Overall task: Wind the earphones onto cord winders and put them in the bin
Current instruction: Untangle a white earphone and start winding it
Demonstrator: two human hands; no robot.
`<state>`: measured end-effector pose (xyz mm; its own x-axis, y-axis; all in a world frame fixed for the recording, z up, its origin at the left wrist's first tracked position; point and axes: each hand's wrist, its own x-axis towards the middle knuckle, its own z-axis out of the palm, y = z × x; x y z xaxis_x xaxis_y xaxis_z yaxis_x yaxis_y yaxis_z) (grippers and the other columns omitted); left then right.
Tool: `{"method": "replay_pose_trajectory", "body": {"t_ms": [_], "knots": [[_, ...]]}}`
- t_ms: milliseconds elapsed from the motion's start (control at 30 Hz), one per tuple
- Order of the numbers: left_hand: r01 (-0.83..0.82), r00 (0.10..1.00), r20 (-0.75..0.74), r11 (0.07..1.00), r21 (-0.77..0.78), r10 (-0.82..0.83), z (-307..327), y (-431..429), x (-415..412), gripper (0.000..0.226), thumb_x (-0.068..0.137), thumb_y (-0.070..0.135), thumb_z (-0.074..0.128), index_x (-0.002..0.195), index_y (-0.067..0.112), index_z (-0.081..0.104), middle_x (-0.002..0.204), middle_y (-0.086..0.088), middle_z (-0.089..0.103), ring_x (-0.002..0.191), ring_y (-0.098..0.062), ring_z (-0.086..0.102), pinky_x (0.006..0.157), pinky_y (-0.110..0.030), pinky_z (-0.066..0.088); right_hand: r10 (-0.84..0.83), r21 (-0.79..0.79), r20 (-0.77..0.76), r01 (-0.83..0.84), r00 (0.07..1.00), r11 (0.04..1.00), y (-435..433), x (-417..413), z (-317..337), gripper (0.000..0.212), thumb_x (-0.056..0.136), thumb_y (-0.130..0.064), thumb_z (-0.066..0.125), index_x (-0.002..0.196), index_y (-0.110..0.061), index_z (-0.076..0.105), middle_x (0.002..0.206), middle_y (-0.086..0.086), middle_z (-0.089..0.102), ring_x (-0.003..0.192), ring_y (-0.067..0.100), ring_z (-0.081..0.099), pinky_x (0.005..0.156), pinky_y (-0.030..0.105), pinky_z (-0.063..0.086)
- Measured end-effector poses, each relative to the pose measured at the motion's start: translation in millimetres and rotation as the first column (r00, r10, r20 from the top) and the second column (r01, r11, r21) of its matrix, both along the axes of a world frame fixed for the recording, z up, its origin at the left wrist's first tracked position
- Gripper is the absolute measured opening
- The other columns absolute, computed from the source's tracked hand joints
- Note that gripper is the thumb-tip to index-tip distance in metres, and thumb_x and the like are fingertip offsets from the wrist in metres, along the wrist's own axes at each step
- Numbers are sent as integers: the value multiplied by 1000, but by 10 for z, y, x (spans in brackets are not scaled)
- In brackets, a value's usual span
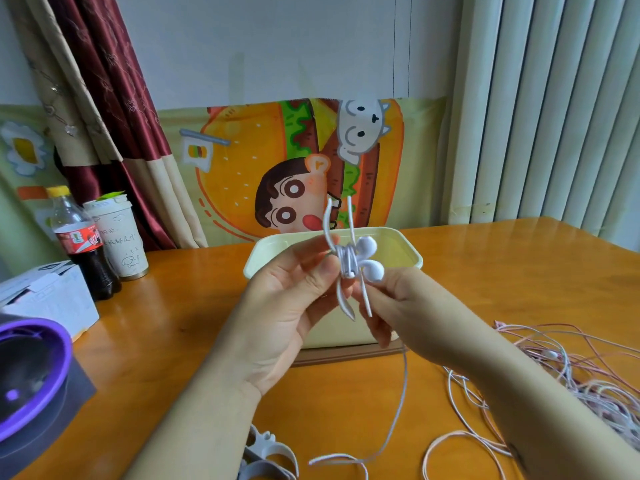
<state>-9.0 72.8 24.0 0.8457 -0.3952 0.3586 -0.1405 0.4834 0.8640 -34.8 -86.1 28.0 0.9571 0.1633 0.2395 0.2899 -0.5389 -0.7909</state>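
Note:
My left hand (294,299) pinches a white cord winder (341,233) at its middle, held up in front of the cream bin (412,252). White earphone cord is wrapped around the winder's centre, and the two earbuds (370,259) stick out to its right. My right hand (401,306) pinches the cord just below the winder. The loose white cord (398,410) hangs down from that hand to the table, its end lying near the front edge.
A tangle of pink and white earphone cords (571,382) lies on the wooden table at the right. Spare white winders (266,459) sit at the front edge. A cola bottle (83,244), a cup (119,237), a white box (48,303) and a purple-rimmed device (31,375) stand at the left.

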Motion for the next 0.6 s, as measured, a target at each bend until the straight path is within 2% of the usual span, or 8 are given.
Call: {"method": "replay_pose_trajectory", "body": {"t_ms": [67, 167, 267, 367, 433, 500, 600], "knots": [[2, 999, -45, 1000, -22, -3, 10, -22, -13, 42, 74, 25, 66, 111, 6, 68, 108, -11, 73, 90, -22, 71, 69, -25, 57, 21, -64, -41, -23, 999, 998, 21, -3, -2, 46, 101, -23, 40, 57, -24, 54, 46, -5, 53, 41, 3, 44, 47, 13, 38], [-75, 989, -124, 997, -3, 75, -27, -19, 14, 52, 78, 23, 61, 125, 0, 59, 112, -15, 71, 95, -21, 70, 77, -28, 59, 34, -175, -47, -41, 998, 984, 21, -12, -13, 40, 102, -28, 38, 70, -10, 54, 54, 1, 47, 48, 10, 39, 48, 21, 34], [-175, 967, -178, 983, 60, 183, -70, 12, 43, 45, 78, 27, 63, 119, 11, 66, 110, -8, 73, 94, -14, 69, 74, -24, 59, 71, -260, 12, -66, 997, 963, 14, -41, 0, 32, 100, -34, 41, 85, -17, 64, 64, 10, 47, 55, 18, 36, 50, 28, 31], [-247, 941, -208, 961, 123, 268, -110, 23, 61, 39, 73, 33, 67, 110, 21, 70, 100, 3, 71, 91, -9, 62, 66, -20, 53, 73, -331, 41, -56, 996, 942, 10, -69, 33, 31, 99, -32, 44, 98, -12, 68, 75, 17, 60, 65, 30, 48, 56, 33, 37], [-250, 934, -231, 960, 123, 273, -121, 6, 62, 40, 74, 33, 66, 112, 20, 69, 99, 1, 72, 85, -8, 64, 71, -24, 51, 66, -377, 60, -39, 996, 926, 7, -81, 39, 33, 99, -32, 44, 100, -10, 68, 73, 14, 60, 62, 25, 48, 53, 26, 35], [-248, 929, -255, 963, 108, 268, -118, -15, 54, 36, 75, 32, 64, 108, 19, 69, 94, 1, 74, 80, -7, 67, 74, -27, 51, 63, -405, 60, -33, 996, 914, 14, -103, 52, 30, 99, -32, 44, 103, -18, 70, 66, 5, 59, 55, 13, 45, 53, 23, 36], [-229, 929, -267, 964, 132, 257, -130, -41, 46, 37, 75, 33, 64, 109, 21, 70, 95, 2, 74, 77, -5, 66, 72, -26, 50, 64, -439, 37, -42, 997, 898, 5, -140, 70, 28, 99, -33, 45, 107, -25, 70, 75, 1, 66, 65, 15, 56, 60, 25, 45]]}}
